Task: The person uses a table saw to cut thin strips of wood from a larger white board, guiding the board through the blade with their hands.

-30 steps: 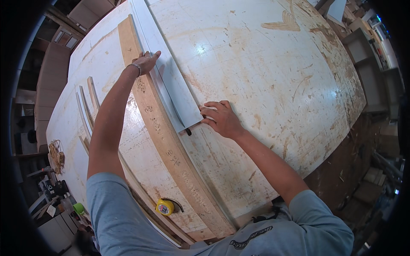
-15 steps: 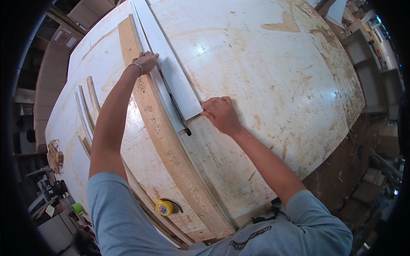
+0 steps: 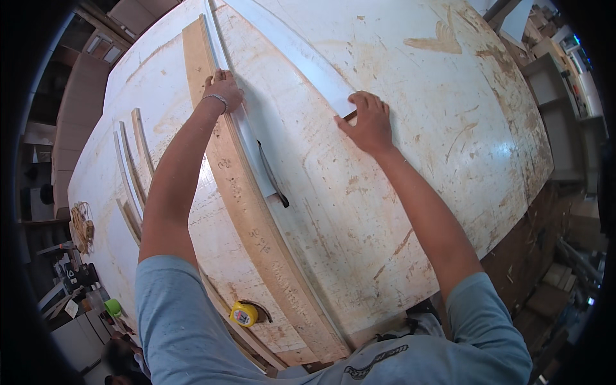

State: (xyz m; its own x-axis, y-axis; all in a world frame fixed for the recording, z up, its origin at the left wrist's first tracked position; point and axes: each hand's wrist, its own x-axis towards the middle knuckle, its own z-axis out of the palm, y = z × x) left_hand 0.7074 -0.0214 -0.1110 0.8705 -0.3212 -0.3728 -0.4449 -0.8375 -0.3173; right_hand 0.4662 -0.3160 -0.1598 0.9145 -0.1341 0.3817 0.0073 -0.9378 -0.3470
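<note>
My right hand (image 3: 369,123) grips the near end of a long white board (image 3: 295,54), its thumb and fingers closed at the corner. The board slants away to the far left, its near end apart from the other pieces. My left hand (image 3: 224,92) is closed over a narrow white strip (image 3: 258,172) lying along a long wooden plank (image 3: 236,186). A thin dark piece with a black tip (image 3: 280,191) lies along the strip's near end; its kind is not clear. Pencil-like marks show on the plank.
A yellow tape measure (image 3: 244,314) rests left of the plank's near end. Several thin strips (image 3: 142,144) lie beyond my left forearm. A coil of cord (image 3: 81,226) sits at the left edge of the stained white worktable (image 3: 449,160).
My right hand has swung the white board's near end away to the right, opening a gap from the narrow strip. My left hand has shifted slightly and stays on the strip.
</note>
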